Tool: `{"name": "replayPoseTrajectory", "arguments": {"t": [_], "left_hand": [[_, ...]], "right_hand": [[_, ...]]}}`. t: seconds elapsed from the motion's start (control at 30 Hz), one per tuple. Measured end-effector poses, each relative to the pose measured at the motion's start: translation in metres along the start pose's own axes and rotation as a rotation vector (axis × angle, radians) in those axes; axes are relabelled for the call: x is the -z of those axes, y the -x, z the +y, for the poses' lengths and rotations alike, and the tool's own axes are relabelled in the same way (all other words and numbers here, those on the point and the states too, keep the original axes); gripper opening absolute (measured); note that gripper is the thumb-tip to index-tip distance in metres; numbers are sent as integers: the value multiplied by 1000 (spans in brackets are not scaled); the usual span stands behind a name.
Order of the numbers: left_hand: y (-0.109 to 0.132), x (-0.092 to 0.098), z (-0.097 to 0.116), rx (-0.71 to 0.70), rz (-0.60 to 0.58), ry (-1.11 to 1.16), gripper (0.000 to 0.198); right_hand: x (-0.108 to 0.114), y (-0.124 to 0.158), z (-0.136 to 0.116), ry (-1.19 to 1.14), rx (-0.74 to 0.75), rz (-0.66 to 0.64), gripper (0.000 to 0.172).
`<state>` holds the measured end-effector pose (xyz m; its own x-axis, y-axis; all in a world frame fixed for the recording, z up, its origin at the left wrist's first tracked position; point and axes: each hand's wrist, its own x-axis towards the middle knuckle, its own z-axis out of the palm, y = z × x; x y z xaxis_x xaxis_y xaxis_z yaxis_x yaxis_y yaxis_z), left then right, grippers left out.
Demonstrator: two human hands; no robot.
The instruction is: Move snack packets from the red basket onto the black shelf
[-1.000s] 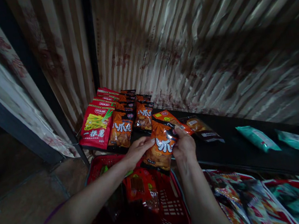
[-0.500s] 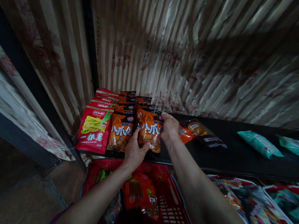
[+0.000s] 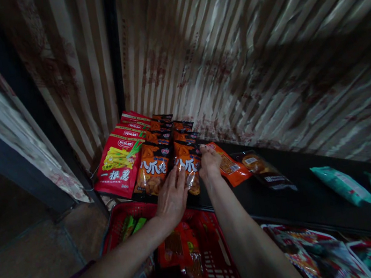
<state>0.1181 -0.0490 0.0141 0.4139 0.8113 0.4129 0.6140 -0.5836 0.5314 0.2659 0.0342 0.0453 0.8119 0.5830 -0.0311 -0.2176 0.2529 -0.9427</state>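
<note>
Several orange-and-black snack bags stand in two rows on a black shelf (image 3: 288, 202). At the front of the right row is one snack bag (image 3: 189, 167), leaning back on those behind it. My right hand (image 3: 209, 161) has its fingers closed at that bag's upper right edge. My left hand (image 3: 173, 197) lies stretched out against its lower left front, fingers straight and close together. Just left stands another front snack bag (image 3: 151, 168), near my left fingertips. Beside that row, red snack bags (image 3: 118, 164) overlap one behind another.
Right of my hands, an orange packet (image 3: 229, 165) and a brown clear-windowed packet (image 3: 264, 171) lie on the shelf, with two teal packets (image 3: 344, 184) farther right. Below stands a red basket (image 3: 223, 258) holding several packets. More bags (image 3: 314, 250) fill containers lower right. A striped curtain (image 3: 228, 56) hangs behind.
My left hand has shifted from a thumb-and-finger grip at the bag's lower corner to lying flat on its front. The bag sits back against its row. The view has shifted slightly.
</note>
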Motion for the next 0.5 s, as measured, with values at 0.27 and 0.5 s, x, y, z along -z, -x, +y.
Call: {"name": "replayPoseTrajectory", "arguments": {"t": [0.27, 0.5], "left_hand": [[3, -1, 2, -53, -20, -54, 48], [6, -10, -3, -71, -12, -63, 47]], "right_hand": [[3, -4, 6, 70, 70, -49, 11], [11, -9, 16, 147, 81, -54, 25]]}}
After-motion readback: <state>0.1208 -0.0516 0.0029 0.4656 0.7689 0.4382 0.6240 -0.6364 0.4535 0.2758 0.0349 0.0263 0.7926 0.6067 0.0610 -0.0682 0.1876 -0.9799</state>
